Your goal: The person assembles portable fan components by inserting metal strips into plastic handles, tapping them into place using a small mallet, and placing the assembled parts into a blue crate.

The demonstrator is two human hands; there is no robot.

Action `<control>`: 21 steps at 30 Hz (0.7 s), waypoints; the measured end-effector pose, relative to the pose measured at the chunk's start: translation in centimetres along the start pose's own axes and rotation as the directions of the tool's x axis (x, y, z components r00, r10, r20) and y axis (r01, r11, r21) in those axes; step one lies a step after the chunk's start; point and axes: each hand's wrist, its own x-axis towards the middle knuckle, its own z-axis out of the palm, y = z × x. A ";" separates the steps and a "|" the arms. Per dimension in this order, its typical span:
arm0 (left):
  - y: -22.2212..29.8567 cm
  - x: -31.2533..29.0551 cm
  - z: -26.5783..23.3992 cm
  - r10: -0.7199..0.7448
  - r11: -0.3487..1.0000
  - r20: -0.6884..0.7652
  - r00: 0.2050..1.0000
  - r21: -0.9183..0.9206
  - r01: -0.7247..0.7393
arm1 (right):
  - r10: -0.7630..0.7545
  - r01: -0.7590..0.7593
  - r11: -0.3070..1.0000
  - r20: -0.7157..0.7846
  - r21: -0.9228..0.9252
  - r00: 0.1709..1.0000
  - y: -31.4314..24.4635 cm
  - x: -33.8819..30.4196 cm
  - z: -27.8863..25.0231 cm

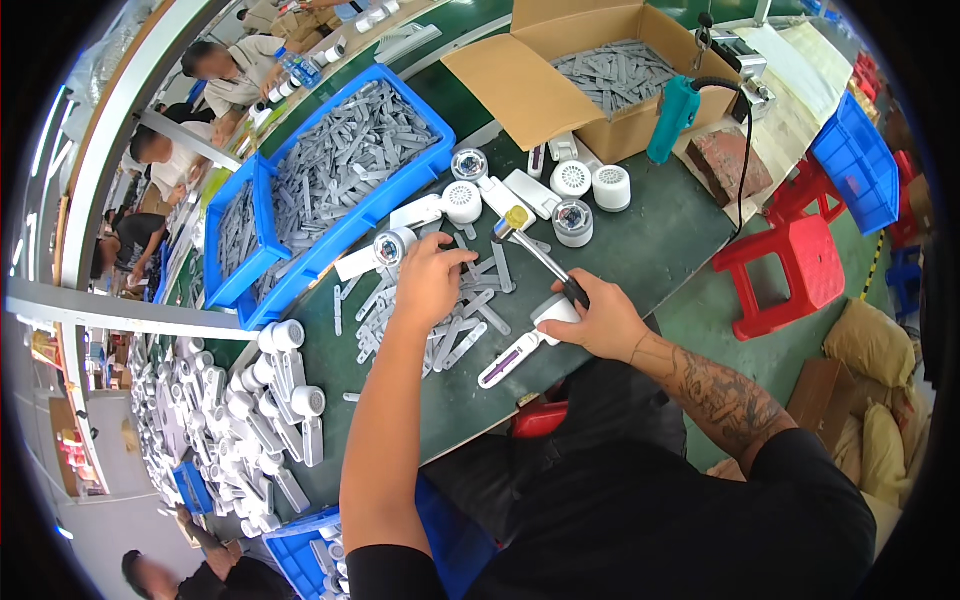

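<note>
My right hand (605,318) is wrapped round the dark handle of a hammer (540,258), whose yellow-tipped head points away from me. Beneath that hand lies a white handheld-fan body (515,360) with a purple strip inside its handle; its round end is partly covered by my fingers. My left hand (430,282) is over the far side of a loose pile of grey plastic strips (440,340). Its fingers are bent together, and what they pinch, if anything, is hidden. Next to it is a white fan with a round clear-faced head (392,246).
Blue bins (345,235) full of grey strips stand at the left. A cardboard box (610,135) holds more strips. Several white fan parts (570,180) stand beyond the hammer; many others (270,410) crowd the left. A teal tool (676,115) hangs at right, above red stools (790,275).
</note>
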 end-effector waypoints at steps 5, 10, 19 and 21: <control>1.8 0.9 -1.4 0.106 0.993 -0.128 0.986 -0.031 -0.111 | -0.034 0.036 0.999 -0.037 0.030 0.999 0.9 0.1 0.5; 9.0 -5.4 -4.1 -0.260 0.896 -0.024 0.965 -0.379 0.232 | -0.103 0.103 0.995 -0.027 -0.015 0.994 0.4 1.2 0.2; 12.6 -11.3 1.2 -0.374 0.877 -0.184 0.909 -0.388 0.283 | -0.102 0.102 0.994 -0.022 -0.038 0.994 -0.3 2.5 1.3; 13.0 -11.5 1.6 -0.387 0.880 -0.211 0.897 -0.374 0.292 | -0.078 0.077 0.996 -0.014 -0.044 0.997 -0.4 2.3 1.1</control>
